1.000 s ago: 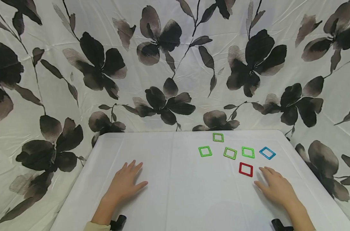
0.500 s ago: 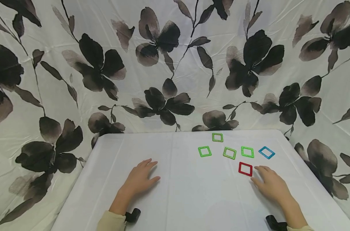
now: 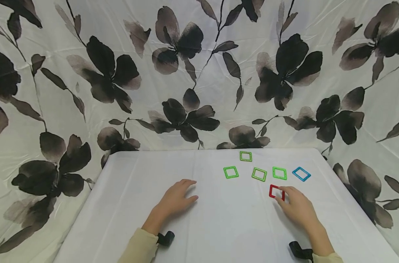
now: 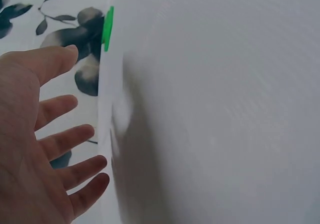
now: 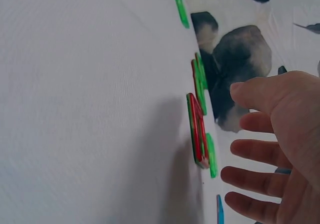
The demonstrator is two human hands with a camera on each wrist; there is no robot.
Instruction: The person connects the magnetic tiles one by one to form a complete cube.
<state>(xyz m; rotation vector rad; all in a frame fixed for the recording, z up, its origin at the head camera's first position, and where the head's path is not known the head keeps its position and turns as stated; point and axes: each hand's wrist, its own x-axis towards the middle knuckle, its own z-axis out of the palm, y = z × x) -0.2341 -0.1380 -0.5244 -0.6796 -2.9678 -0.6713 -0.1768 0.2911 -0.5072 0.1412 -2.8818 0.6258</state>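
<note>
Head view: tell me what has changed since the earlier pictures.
The left hand has moved rightward, toward the middle of the table. The right hand has moved leftward and now partly covers the red frame; no grip shows. That frame, the green frames and the blue frame stayed put.

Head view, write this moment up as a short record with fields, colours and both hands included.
Right hand: at the red frame, overlapping it in view; contact unclear
Left hand: holding nothing, over the white table
Green frames: four; three in a row, one behind
Blue frame: right end of that row
Red frame: nearest the person
Background: floral cloth
</note>
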